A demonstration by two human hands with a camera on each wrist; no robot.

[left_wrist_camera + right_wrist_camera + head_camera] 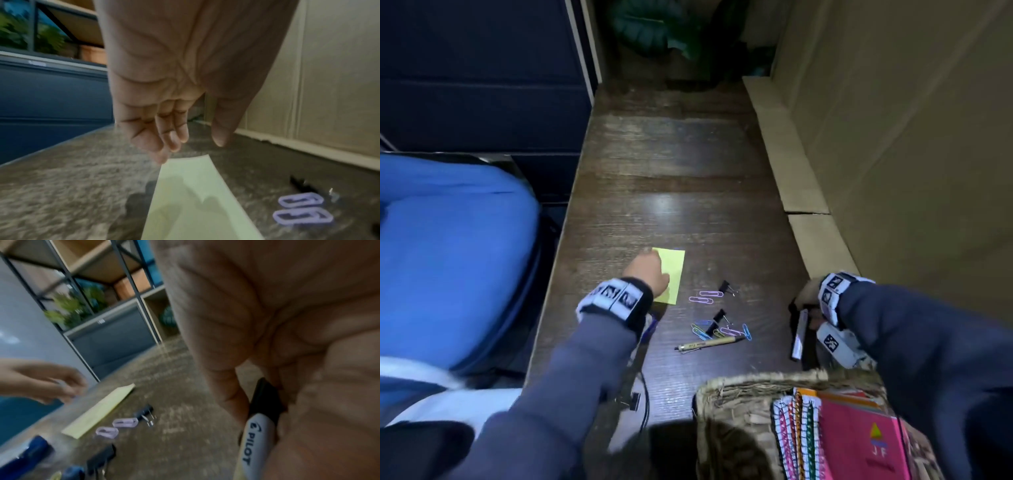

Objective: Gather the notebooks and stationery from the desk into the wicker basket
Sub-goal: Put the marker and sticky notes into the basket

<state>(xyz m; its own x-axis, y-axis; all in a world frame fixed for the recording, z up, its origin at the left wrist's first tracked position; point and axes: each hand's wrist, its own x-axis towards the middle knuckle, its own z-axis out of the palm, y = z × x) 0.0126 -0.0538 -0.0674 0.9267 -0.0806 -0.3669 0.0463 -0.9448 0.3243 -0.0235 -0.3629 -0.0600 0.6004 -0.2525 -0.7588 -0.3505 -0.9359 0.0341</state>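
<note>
My left hand (646,274) hovers at mid-frame over the yellow sticky pad (671,274), fingers (162,134) relaxed and straight, holding nothing. My right hand (812,301), at right of centre, grasps a black-and-white Pilot marker (256,433). Paper clips (705,296) and a brown pen (707,343) lie on the desk (671,171) between them. The wicker basket (726,404), lower right, holds spiral notebooks (835,431).

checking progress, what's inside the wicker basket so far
Inside the wicker basket stand several spiral notebooks with a pink one in front. The right sleeve covers the far side, so anything beneath cannot be seen.
</note>
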